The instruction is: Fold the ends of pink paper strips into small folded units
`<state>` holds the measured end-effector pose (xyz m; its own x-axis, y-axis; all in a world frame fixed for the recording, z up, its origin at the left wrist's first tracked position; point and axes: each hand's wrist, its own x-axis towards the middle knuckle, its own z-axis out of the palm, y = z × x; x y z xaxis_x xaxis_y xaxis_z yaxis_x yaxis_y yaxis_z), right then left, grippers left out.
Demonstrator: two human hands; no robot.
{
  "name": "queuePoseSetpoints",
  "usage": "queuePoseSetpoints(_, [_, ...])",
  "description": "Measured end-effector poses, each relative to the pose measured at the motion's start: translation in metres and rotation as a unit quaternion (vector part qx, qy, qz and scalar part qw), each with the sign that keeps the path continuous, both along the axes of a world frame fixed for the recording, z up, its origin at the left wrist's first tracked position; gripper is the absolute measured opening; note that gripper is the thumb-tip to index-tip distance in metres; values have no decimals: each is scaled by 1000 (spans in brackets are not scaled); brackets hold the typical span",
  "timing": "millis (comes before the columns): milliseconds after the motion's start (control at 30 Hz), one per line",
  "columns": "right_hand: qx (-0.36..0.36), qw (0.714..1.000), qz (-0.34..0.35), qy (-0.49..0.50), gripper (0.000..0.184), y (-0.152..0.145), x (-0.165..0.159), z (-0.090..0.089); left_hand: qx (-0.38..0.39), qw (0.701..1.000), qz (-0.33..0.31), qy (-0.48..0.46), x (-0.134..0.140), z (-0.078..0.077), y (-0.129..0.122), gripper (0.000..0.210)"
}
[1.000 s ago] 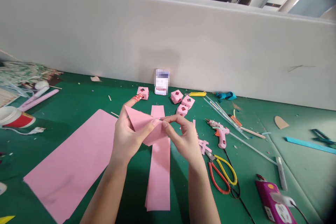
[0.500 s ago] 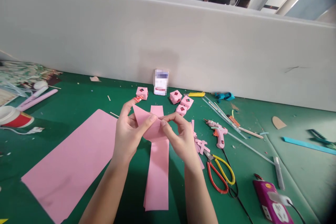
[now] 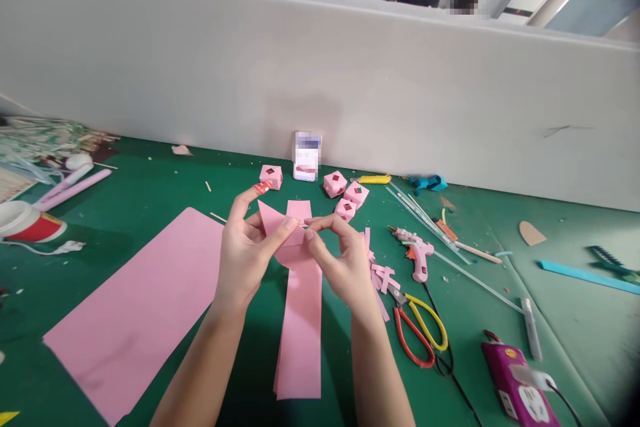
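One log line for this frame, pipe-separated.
left hand: pinching folded paper | right hand: pinching same paper | beneath: pink strips | rightward: glue gun, scissors

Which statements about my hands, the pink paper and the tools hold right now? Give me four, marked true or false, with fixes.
1. The left hand and right hand both hold a folded pink paper piece. True.
2. The pink pistol-shaped glue gun is in the right hand. False: it lies on the green table.
3. Three small pink paper shapes with diamond holes sit right of the upright rectangular phone. True.
4. The red-and-yellow-handled metal scissors lie left of the long pink paper strips. False: they lie right of them.
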<state>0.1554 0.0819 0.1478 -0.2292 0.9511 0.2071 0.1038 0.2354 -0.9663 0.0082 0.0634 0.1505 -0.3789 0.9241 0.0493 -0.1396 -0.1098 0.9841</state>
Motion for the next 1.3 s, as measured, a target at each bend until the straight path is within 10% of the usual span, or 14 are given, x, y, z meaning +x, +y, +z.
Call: queuePoseSetpoints(1300, [51,998,-27,-24,5,-2,-4,-3,60,996,2,58,-7,0,-6,50])
